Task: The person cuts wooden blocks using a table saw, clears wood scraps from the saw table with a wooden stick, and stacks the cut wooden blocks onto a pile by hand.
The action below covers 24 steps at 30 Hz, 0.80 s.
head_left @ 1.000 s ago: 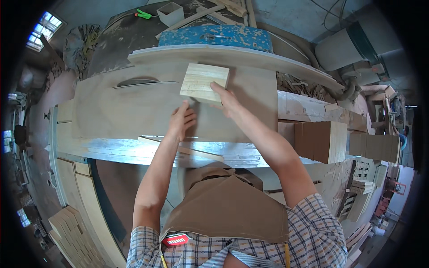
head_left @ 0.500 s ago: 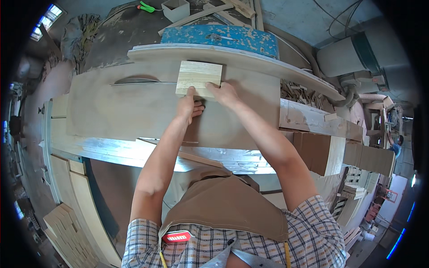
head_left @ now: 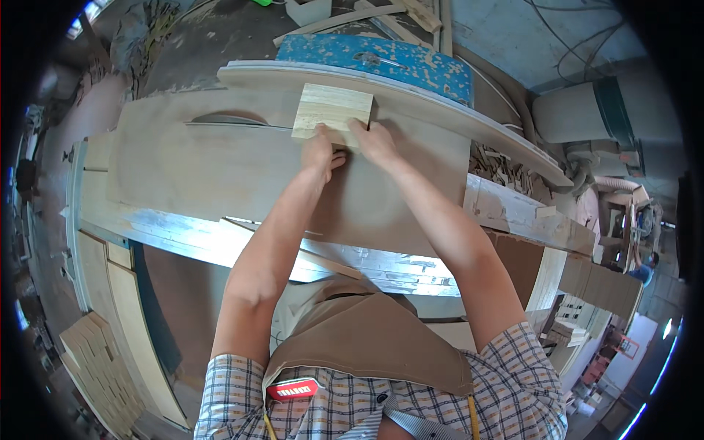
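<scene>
A pale wooden block [head_left: 334, 108], roughly square, lies flat on the brown saw table [head_left: 220, 169]. Its far edge is at or close against the long wooden fence [head_left: 425, 103]. My left hand [head_left: 320, 155] grips its near edge, thumb on top and the other fingers curled below. At the near right corner my right hand [head_left: 378, 143] holds the same block, thumb on top; its other fingers are partly hidden. A round saw blade [head_left: 229, 117] rises from a slot to the left of the block, apart from it and from both hands.
Behind the fence stands a scuffed blue panel [head_left: 374, 62], with loose wood strips beyond. Wood scraps [head_left: 506, 165] are heaped to the right, near a cardboard box [head_left: 513, 257]. A thin wood strip [head_left: 330, 264] lies by the near metal edge. Stacked boards [head_left: 103, 367] stand lower left.
The whole view has shifted slightly. Both hands keep their hold on the block, which stays in nearly the same place beside the slot, perhaps a little nearer the fence.
</scene>
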Available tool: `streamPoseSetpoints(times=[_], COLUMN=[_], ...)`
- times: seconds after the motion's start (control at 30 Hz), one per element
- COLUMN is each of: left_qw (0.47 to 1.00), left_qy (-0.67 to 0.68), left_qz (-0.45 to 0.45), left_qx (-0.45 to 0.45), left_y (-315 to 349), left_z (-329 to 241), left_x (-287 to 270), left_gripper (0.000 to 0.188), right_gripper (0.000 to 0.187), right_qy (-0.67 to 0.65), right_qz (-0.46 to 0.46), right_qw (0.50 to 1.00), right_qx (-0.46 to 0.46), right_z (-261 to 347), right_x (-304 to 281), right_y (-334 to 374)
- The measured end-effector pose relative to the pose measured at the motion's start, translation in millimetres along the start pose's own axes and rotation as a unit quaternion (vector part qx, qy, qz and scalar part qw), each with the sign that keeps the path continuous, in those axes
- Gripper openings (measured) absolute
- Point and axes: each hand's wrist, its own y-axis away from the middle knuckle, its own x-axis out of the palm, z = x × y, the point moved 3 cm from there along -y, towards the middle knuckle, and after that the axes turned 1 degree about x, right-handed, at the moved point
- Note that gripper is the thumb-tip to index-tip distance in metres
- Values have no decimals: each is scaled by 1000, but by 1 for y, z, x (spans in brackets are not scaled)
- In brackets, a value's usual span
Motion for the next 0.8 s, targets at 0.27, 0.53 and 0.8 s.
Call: streamPoseSetpoints(times=[0.27, 0.53, 0.8], left_qw=[987, 988, 982], left_qy=[-21, -18, 15], left_qz=[-146, -96, -108], left_qx=[56, 122, 157], left_y=[-9, 4, 5], left_z=[9, 3, 21], left_x=[-2, 3, 4], left_gripper=[60, 55, 46], right_gripper=[67, 59, 60], right_qy=[-58, -112, -80], right_qz=[-10, 10, 45], right_qw=[998, 993, 995], right_qx=[22, 35, 31], right_z=[8, -2, -10], right_x=[6, 3, 1], right_y=[9, 8, -1])
